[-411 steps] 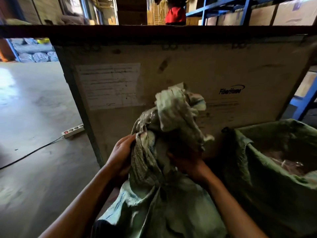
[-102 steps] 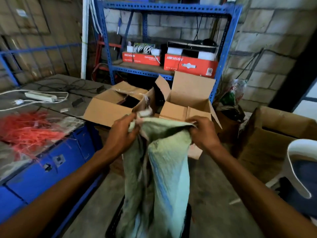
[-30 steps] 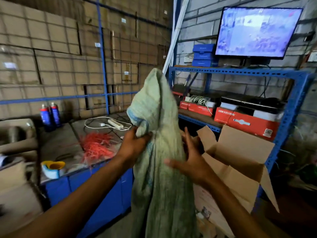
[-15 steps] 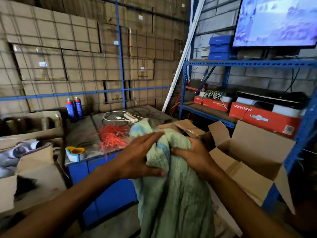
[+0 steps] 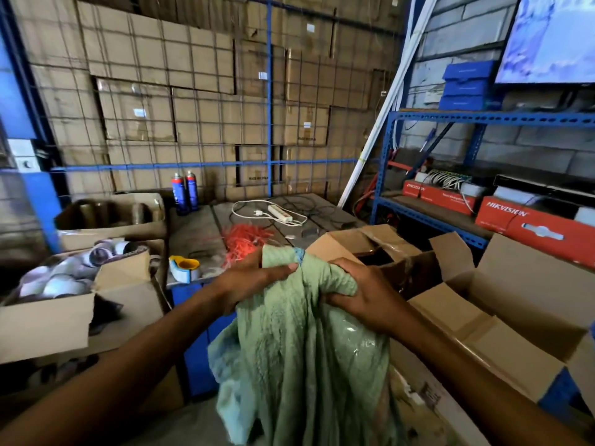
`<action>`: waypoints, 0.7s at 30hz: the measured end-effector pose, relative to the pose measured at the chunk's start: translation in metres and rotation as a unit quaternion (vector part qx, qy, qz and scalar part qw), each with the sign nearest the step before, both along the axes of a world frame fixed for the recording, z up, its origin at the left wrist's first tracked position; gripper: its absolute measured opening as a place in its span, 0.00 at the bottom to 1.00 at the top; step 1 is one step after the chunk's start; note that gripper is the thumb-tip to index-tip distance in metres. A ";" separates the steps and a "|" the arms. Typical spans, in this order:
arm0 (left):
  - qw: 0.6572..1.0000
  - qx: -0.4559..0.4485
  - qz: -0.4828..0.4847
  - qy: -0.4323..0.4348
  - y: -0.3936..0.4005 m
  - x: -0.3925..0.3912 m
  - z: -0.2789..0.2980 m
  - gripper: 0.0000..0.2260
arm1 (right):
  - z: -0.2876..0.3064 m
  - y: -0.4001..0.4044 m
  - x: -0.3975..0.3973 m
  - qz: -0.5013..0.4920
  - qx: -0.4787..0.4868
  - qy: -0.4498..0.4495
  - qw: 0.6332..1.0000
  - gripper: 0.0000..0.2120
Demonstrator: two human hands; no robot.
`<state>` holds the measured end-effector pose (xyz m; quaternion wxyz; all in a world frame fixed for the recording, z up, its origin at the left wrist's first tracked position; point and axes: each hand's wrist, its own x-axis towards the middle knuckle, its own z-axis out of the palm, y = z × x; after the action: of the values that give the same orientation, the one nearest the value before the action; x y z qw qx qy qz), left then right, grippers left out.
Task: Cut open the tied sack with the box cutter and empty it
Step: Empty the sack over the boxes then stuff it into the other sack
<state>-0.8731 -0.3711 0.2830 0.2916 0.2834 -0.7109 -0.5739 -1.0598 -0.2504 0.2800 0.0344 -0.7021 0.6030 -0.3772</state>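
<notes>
**Sack bunched down between both hands**

Lowered from where its top stood high in front of the face a second ago, the green sack (image 5: pixel 299 342) is now gathered at chest height, and the view has swung left to take in more of the wire-mesh wall.

At far left, open cartons (image 5: pixel 77 284) sit packed with pale rounded items. Next comes the worktop (image 5: pixel 199 230), carrying two spray cans (image 5: pixel 185 194), a tape dispenser (image 5: pixel 183 268), a tangle of red ties (image 5: pixel 244 238) and a white power strip (image 5: pixel 280 214). The left hand (image 5: pixel 254 281) is closed over the sack's upper left fold, thumb laid across the cloth. The sack hangs limp from between the two hands down out of the bottom edge, looking empty (no bulge shows). The right hand (image 5: pixel 363 294) clamps a wad of the weave, fingers curled under. Beyond it stand open cardboard boxes (image 5: pixel 483 300) and a blue shelf rack (image 5: pixel 483 117).

The step appears to be crumpling the emptied sack for putting away. Doing it well means drawing the slack upward in handfuls so the loose tail does not drag or snag on the box flaps. No box cutter is visible.
</notes>
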 end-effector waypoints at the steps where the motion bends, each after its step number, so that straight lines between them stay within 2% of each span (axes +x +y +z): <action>1: 0.996 -0.078 0.038 0.003 -0.001 0.005 0.001 0.26 | -0.003 -0.007 0.002 -0.008 0.006 -0.016 1.000 0.17; 2: 0.983 -0.175 0.061 -0.007 0.000 0.012 0.003 0.30 | -0.005 -0.014 0.003 -0.014 0.016 -0.036 0.999 0.15; 3: 0.952 -0.295 0.067 -0.042 0.001 0.021 0.004 0.37 | -0.006 -0.020 0.005 -0.015 0.037 -0.063 0.997 0.14; 4: 0.900 -0.419 0.049 -0.107 0.003 0.029 0.004 0.44 | -0.005 -0.026 0.008 -0.006 0.069 -0.106 0.992 0.12; 5: 0.830 -0.528 0.024 -0.178 0.004 0.036 0.003 0.50 | -0.004 -0.031 0.011 0.014 0.104 -0.162 0.981 0.12; 6: 0.766 -0.596 -0.008 -0.242 0.004 0.042 -0.002 0.54 | -0.002 -0.037 0.015 0.034 0.137 -0.221 0.965 0.12; 7: 0.731 -0.620 -0.034 -0.283 0.002 0.043 -0.011 0.55 | 0.000 -0.041 0.018 0.047 0.167 -0.270 0.947 0.11; 8: 0.729 -0.615 -0.047 -0.297 -0.002 0.045 -0.020 0.55 | 0.002 -0.046 0.022 0.055 0.196 -0.301 0.932 0.10; 10: 0.749 -0.610 -0.035 -0.255 -0.017 0.049 -0.037 0.48 | 0.005 -0.054 0.034 0.066 0.245 -0.317 0.914 0.09; 12: 0.778 -0.597 -0.014 -0.194 -0.030 0.057 -0.039 0.37 | 0.009 -0.058 0.047 0.067 0.262 -0.281 0.921 0.12; 13: 0.803 -0.574 -0.012 -0.162 -0.036 0.064 -0.038 0.34 | 0.012 -0.059 0.053 0.053 0.258 -0.234 0.936 0.16; 16: 0.890 -0.449 -0.061 -0.060 -0.054 0.080 -0.026 0.22 | 0.020 -0.048 0.072 -0.051 0.182 -0.003 0.982 0.40; 18: 0.925 -0.371 -0.078 -0.020 -0.067 0.084 -0.018 0.13 | 0.023 -0.031 0.089 -0.049 0.129 0.095 0.986 0.48; 21: 0.968 -0.230 -0.104 0.013 -0.070 0.083 -0.002 0.08 | 0.008 -0.025 0.116 -0.034 0.167 0.199 0.965 0.56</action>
<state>-0.7898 -0.4408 0.2808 0.2966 0.1255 -0.8453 -0.4262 -0.9436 -0.2755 0.2875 0.0178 -0.7266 0.6754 -0.1247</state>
